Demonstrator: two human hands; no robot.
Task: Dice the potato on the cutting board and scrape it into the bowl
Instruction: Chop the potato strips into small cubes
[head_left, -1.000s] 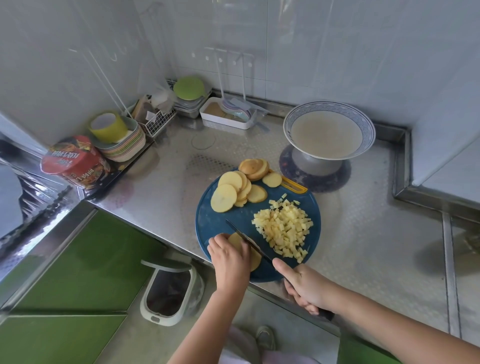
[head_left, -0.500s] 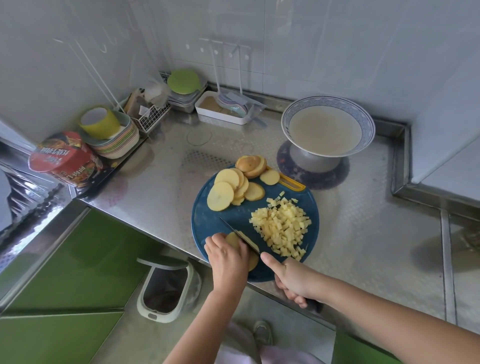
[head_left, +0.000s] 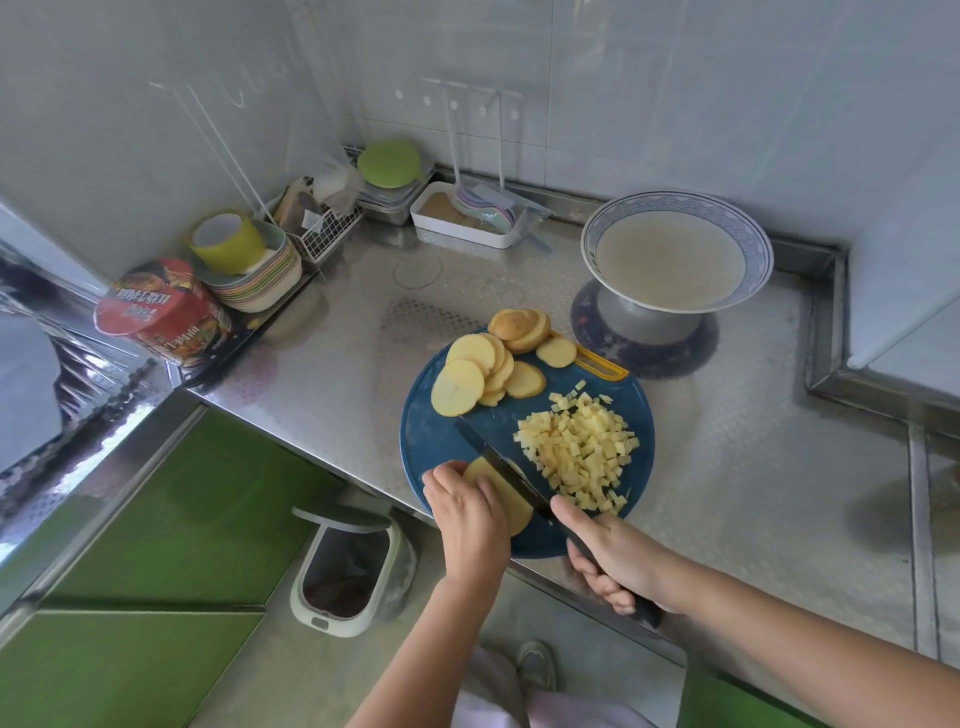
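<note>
A round blue cutting board (head_left: 436, 441) lies on the steel counter. On its right half sits a heap of diced potato (head_left: 579, 452); at its back left lie several potato slices (head_left: 483, 374). My left hand (head_left: 470, 514) presses down a stack of slices (head_left: 506, 491) at the board's near edge. My right hand (head_left: 610, 556) grips a black knife (head_left: 498, 462), its blade lying across that stack and pointing up-left. A blue-rimmed white bowl (head_left: 675, 208) with cloudy liquid stands behind the board to the right.
Stacked plates with a yellow cup (head_left: 228, 241), a red instant-noodle tub (head_left: 161, 312), a wire basket (head_left: 324, 228) and a white tray (head_left: 457, 223) line the back left. A bin (head_left: 345, 571) stands on the floor below the counter edge. A raised steel ledge (head_left: 831, 332) runs along the right.
The knife blade has shifted slightly along the slice stack under my left hand; both hands stay at the board's near edge. The camera view has drifted a little.
</note>
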